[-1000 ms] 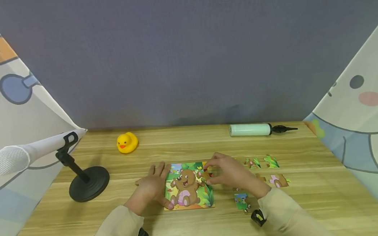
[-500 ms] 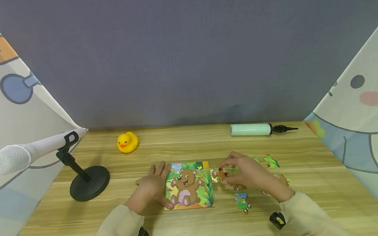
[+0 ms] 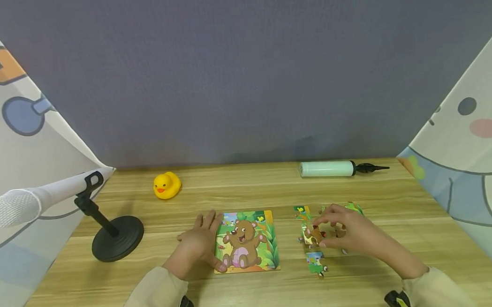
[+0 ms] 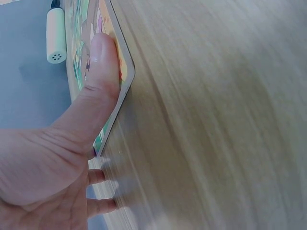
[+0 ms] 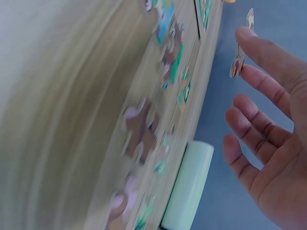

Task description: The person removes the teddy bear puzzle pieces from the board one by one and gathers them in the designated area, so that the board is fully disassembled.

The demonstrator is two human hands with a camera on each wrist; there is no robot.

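Observation:
My left hand [image 3: 197, 244] lies with its fingers spread beside the left edge of a square puzzle board [image 3: 269, 246] printed with a brown bear. Its thumb [image 4: 103, 67] rests on the board's near-left corner. To the right, my right hand [image 3: 354, 231] pinches a brown jigsaw piece [image 3: 312, 235] between thumb and index finger. In the right wrist view that piece [image 5: 237, 67] is seen edge-on above the table, the other fingers loosely bent. Around and under this hand lie loose pieces, such as a blue-and-green piece [image 3: 314, 262] and a yellow-and-green piece [image 3: 302, 212].
A pale green hand pump [image 3: 327, 168] lies at the back right. The yellow rubber duck [image 3: 167, 185] sits at the back left. Far left stands a white microphone [image 3: 41, 199] on a black stand [image 3: 118, 239]. A grey panel [image 3: 241, 78] closes off the back.
My right hand has moved from the board's right edge over to the loose pieces, carrying the brown jigsaw piece with it. The left hand and the board have stayed put.

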